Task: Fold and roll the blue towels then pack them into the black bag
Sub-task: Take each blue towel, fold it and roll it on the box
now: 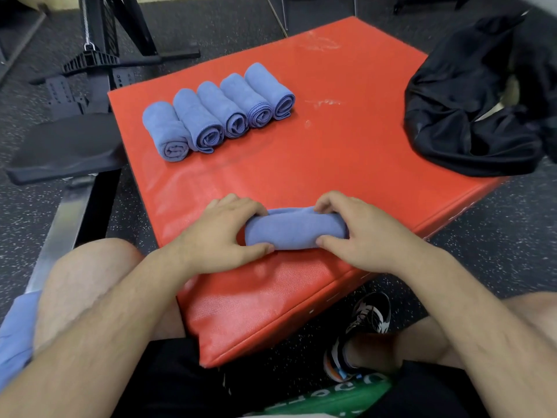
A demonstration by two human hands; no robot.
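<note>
both hands work one blue towel (pixel 294 231) at the near edge of the red pad (pixel 346 140): the left hand (pixel 224 233) curls its fingers over the roll's left end with the thumb tucked under the near side, and the right hand (pixel 358 236) grips the right end the same way, so the soft cloth is squeezed evenly from both ends and, as i judge it, cannot loosen while the last turn is tightened. the roll looks plush and matte, a short fat cylinder lying crosswise. five finished rolls (pixel 217 111) sit side by side, touching, in a slanted row at the far left of the pad, their spiral ends facing near, likely parked there to be packed together. the black bag (pixel 479 95) slumps at the far right corner, thin, shiny and crumpled, its mouth hard to make out, well apart from the hands. more blue cloth (pixel 16 336) lies by the left knee, probably towels waiting. the pad's vinyl skin is smooth, slightly glossy, and scuffed pale in spots.
</note>
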